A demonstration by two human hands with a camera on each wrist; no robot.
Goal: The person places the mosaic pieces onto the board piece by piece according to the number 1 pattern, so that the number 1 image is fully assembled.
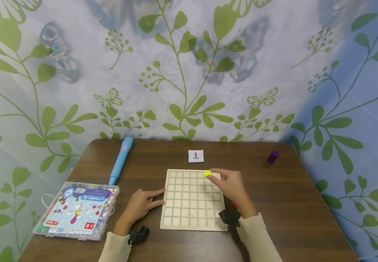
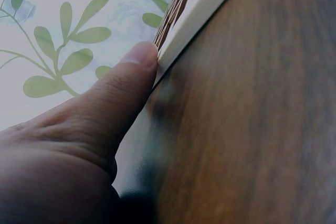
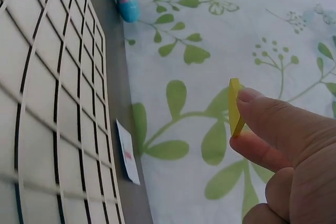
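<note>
A wooden board [image 1: 185, 203] with a grid of square recesses lies flat on the table. My right hand [image 1: 231, 186] pinches a thin yellow tile [image 1: 207, 173] between thumb and finger, over the board's far right part. In the right wrist view the tile [image 3: 235, 107] is seen nearly edge-on, held clear of the board. At the board's left side is my left hand [image 1: 140, 203], index finger and thumb stretched out to its edge. The left wrist view shows the thumb [image 2: 126, 80] touching the board's side [image 2: 197, 17]; the other fingers are hidden there.
A small card [image 1: 196, 156] with a grid picture lies behind the board. To the left are a clear plastic case [image 1: 77, 211] and a light blue stick-like object [image 1: 121, 160]. A purple cylinder [image 1: 273, 157] stands far right. Red pieces [image 1: 248, 195] show partly behind my right wrist.
</note>
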